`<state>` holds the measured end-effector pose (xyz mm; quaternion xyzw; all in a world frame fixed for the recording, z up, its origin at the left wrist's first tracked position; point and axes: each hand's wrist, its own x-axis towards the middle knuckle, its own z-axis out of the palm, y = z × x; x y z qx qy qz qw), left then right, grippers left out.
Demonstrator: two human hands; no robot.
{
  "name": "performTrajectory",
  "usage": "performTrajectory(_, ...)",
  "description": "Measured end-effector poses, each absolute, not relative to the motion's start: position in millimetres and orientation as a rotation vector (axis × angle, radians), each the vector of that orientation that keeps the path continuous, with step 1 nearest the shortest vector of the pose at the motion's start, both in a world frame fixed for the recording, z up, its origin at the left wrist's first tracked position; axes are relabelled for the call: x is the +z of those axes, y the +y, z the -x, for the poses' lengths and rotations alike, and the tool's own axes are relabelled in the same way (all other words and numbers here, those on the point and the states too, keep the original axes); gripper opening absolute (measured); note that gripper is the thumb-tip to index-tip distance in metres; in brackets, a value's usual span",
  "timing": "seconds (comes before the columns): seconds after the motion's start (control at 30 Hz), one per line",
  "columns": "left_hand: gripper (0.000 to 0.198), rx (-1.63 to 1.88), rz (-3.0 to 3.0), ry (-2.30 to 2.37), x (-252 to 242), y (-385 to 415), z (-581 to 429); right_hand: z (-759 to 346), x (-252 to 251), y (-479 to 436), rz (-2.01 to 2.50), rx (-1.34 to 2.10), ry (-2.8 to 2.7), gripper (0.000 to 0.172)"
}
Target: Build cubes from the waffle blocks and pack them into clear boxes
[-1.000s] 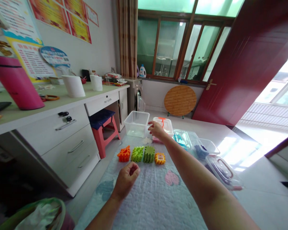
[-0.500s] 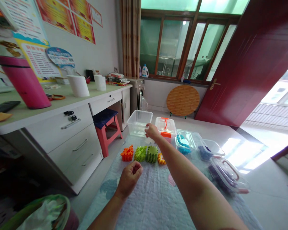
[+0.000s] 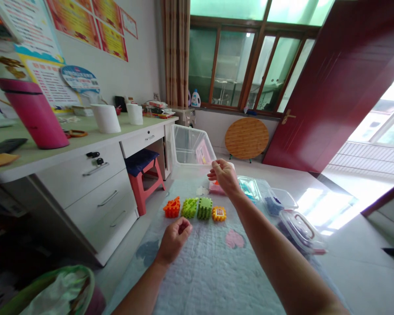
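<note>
My right hand grips the near right corner of a clear plastic box, which is tilted up off the mat with its open top facing me. Near the middle of the mat, my left hand is curled closed, and its palm side is partly hidden. Just beyond it stand an orange toothed block cube, a lime green one, a darker green one and a smaller yellow block. A pinkish container is partly covered by my right hand.
Along the mat's right side sit a clear box with teal pieces, an open box and a lidded box with dark pieces. At left are a white desk, a pink stool and a bin.
The clear box has been lifted and tipped up, its opening now toward me. My right hand has moved slightly right with its rim. My left hand stays almost where it was.
</note>
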<state>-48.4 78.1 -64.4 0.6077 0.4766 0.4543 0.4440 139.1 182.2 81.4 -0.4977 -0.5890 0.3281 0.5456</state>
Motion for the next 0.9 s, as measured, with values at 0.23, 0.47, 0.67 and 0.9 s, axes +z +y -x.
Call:
performTrajectory(0.23,0.021,1.166,-1.532,1.198,-61,74,50,-229,103,75,1.276,0.828,-1.374,0.033)
performTrajectory(0.47,0.023,1.118,-1.422,1.059,-55,69,45,-313,69,13,1.542,0.942,-1.644,0.021)
performTrajectory(0.67,0.033,0.882,-1.354,0.771,-48,51,36,-325,50,1,1.587,0.931,-1.801,0.021)
performTrajectory(0.9,0.049,0.704,-1.326,0.557,-48,34,21,-328,18,-10,1.556,0.882,-1.433,0.059)
